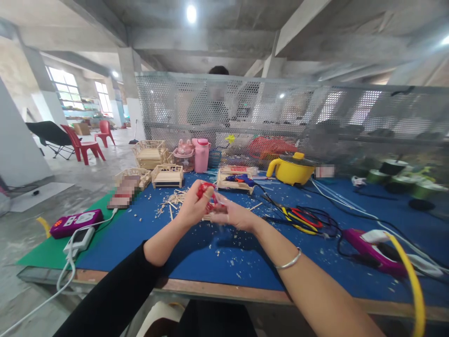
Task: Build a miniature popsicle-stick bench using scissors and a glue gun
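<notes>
I see both hands closed together: left hand (192, 206) and right hand (234, 216) grip red-handled cutters (206, 193) mid-tabletop (217, 262). Stick models (167, 176) stand finished at far-left edge; loose sticks (175, 199) remain uncut.

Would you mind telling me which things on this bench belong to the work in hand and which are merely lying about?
In hand:
- red-handled tool, gripped by left hand, right hand touching it
- wooden sticks
- small stick-built furniture

Lying about:
- yellow pot
- pink bottle
- purple case
- tangled cables
</notes>
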### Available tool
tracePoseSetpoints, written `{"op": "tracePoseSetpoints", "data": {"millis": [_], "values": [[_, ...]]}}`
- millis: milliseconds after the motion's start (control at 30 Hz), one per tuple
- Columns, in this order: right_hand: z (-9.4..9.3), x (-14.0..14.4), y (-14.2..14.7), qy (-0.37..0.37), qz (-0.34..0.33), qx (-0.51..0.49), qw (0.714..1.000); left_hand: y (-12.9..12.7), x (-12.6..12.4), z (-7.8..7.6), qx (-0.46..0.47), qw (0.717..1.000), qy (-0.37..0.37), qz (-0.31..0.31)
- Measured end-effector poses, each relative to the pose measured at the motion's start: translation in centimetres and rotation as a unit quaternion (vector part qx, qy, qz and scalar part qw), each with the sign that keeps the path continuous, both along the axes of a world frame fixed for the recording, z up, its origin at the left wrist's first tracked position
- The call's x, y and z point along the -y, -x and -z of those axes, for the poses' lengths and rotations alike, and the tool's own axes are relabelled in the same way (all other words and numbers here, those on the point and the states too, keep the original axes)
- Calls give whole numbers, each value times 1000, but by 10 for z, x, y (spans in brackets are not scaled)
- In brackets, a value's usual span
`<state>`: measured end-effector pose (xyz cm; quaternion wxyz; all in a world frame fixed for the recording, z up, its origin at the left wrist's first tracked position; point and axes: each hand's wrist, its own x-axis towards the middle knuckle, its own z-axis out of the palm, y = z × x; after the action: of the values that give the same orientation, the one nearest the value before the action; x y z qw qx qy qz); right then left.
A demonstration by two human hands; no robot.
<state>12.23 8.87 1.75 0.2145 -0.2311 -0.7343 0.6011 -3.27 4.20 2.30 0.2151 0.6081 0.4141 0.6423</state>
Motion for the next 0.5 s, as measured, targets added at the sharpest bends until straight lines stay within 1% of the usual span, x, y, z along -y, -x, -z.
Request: {"op": "tracePoseSetpoints", "data": {"millis": [33, 67, 133, 167, 200, 233, 267, 333, 367, 400, 467, 500], "values": [[-2, -3, -3, -5, 36, -10, 999, 0, -3, 1, 77, 996, 44, 23], [-4, -6, -5, -11, 72, -29, 997, 1, -5, 2, 154, 983, 88, 56], [-9, -14, -11, -30, 130, -79, 988, 2, -9, 2, 277, 940, 154, 125], [-11, -19, -15, -41, 154, -98, 982, 5, -12, 1, 322, 920, 170, 144], [-12, -24, -18, -53, 178, -107, 977, 8, -14, 0, 357, 906, 175, 147], [-13, -29, -22, -71, 206, -103, 970, 14, -18, -2, 389, 895, 172, 136], [-13, -34, -26, -102, 239, -87, 962, 21, -21, -4, 420, 886, 164, 112], [-9, -42, -34, -199, 289, -12, 936, 39, -29, -6, 486, 860, 149, 46], [-6, -45, -37, -253, 289, 43, 922, 49, -33, -7, 514, 845, 145, 10], [-2, -47, -38, -301, 265, 103, 910, 60, -36, -8, 536, 833, 133, -18], [7, -48, -38, -366, 175, 212, 889, 80, -40, -8, 563, 816, 110, -64], [11, -48, -36, -383, 126, 251, 880, 88, -41, -7, 563, 816, 108, -74]]}}
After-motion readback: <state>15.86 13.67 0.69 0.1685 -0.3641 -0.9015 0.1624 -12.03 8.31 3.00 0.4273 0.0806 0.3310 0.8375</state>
